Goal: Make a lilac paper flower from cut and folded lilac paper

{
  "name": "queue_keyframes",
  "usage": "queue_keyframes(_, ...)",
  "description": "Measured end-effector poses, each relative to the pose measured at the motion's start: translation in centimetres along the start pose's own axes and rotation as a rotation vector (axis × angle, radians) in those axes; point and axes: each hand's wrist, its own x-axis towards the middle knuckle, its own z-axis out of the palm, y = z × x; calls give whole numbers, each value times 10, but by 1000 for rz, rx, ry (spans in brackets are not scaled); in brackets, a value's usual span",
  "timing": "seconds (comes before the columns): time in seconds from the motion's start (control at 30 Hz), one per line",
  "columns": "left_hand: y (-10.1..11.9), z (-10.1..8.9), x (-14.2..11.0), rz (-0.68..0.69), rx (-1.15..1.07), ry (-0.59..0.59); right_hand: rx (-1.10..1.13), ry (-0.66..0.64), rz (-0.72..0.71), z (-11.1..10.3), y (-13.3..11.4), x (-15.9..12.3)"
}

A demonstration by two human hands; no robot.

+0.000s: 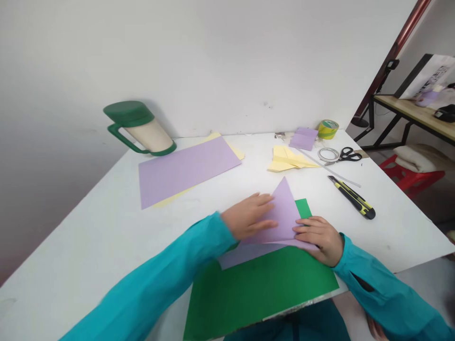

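Observation:
A purple sheet of paper [282, 208], folded to a point at its far end, lies on a green mat [270, 293] near the table's front edge. My left hand [250, 216] rests over the paper's left side with its fingers stretched out and apart. At the paper's right side, my right hand [320, 239] has its fingers on top of the near corner, which it grips. Its thumb is mostly hidden. The paper's near edge is lifted a little above a lower purple layer. Beyond the paper sits a folded yellow paper plane [289, 161].
Purple sheets [185, 170] over yellow ones lie at the left, beside a green and cream jug [142, 130]. On the right are a utility knife [351, 196], scissors [348, 155], a thin tape roll [328, 155], a yellow-green tape roll [327, 129] and a small purple paper [304, 138].

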Motion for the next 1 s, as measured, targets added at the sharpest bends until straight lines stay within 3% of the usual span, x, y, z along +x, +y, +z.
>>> queue_keyframes(0.1, 20, -14, -59, 2, -150, 42, 72, 39, 166, -2, 0, 1)
queue_keyframes(0.17, 36, -15, -85, -52, -132, 78, 109, 68, 208, -1, 1, 1)
queue_keyframes(0.27, 60, -2, -96, -125, 7, 214, 170, 56, 125, 0, 5, -4)
queue_keyframes(0.37, 77, 19, -94, -25, 205, 403, 156, 30, 59, -2, 8, -15)
queue_keyframes(0.47, 86, 39, -98, 78, 244, 516, 78, -23, 29, -8, 6, -25)
queue_keyframes(0.73, 90, 72, -120, 61, 78, 412, 114, -198, 76, -26, -3, -32)
queue_keyframes(1.0, 95, 65, -129, 16, -123, 306, 63, -123, 119, -25, -3, -26)
